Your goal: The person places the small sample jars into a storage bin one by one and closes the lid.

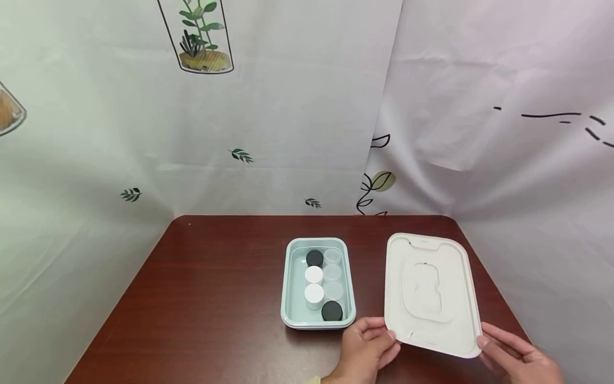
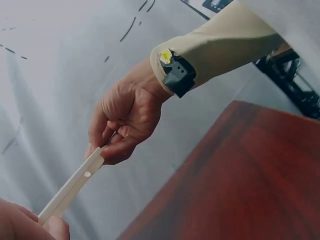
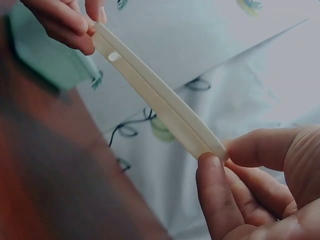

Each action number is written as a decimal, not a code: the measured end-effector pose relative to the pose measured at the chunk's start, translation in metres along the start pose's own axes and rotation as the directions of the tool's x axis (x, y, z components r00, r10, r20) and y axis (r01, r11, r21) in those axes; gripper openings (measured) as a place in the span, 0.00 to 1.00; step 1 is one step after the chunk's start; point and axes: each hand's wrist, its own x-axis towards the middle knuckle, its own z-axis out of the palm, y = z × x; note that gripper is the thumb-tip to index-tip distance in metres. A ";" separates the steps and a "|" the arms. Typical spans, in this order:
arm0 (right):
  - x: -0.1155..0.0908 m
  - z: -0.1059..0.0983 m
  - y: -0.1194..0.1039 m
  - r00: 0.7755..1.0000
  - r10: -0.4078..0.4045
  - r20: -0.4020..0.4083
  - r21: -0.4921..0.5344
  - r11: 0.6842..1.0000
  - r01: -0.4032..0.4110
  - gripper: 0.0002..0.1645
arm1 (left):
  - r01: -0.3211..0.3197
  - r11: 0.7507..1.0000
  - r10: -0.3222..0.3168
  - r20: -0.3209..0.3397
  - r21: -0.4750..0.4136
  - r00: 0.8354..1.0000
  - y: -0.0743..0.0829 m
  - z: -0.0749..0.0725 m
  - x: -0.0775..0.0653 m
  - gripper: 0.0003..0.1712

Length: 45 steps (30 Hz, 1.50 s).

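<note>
A white rectangular lid with a raised rim is held up at the right side of the table by both hands. My left hand pinches its near left corner between thumb and fingers; in the left wrist view only the fingertips show. My right hand pinches the near right corner, with the thumb on top. Both wrist views show the lid edge-on. Left of it stands a pale blue-green plastic tub, open at the top, holding several small round containers with black, white and clear tops.
A dark red-brown wooden table lies under everything, its far edge against a hanging white printed cloth. The right arm wears a beige sleeve with a small black device at the cuff.
</note>
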 end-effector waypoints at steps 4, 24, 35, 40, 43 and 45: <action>-0.013 0.018 -0.011 0.988 -0.132 0.086 0.096 0.988 0.123 0.18 | -0.056 0.998 0.056 0.020 -0.012 0.998 0.023 -0.010 -0.004 0.21; -0.037 0.167 -0.069 0.771 -0.563 0.297 0.215 0.827 0.520 0.21 | -0.255 0.965 0.258 -0.046 0.054 0.965 0.116 -0.092 -0.017 0.38; -0.022 0.206 -0.116 0.740 -0.556 0.379 0.046 0.810 0.585 0.26 | -0.283 0.957 0.288 -0.072 0.067 0.955 0.127 -0.115 -0.022 0.38; -0.016 0.217 -0.126 0.730 -0.536 0.424 0.075 0.824 0.561 0.27 | -0.266 0.960 0.272 -0.078 0.084 0.959 0.130 -0.123 -0.021 0.38; -0.014 0.220 -0.128 0.724 -0.516 0.457 0.086 0.836 0.542 0.28 | -0.268 0.956 0.279 -0.087 0.122 0.956 0.132 -0.128 -0.017 0.37; -0.014 0.220 -0.129 0.715 -0.509 0.479 0.076 0.835 0.545 0.28 | -0.277 0.946 0.297 -0.106 0.167 0.949 0.134 -0.133 -0.013 0.36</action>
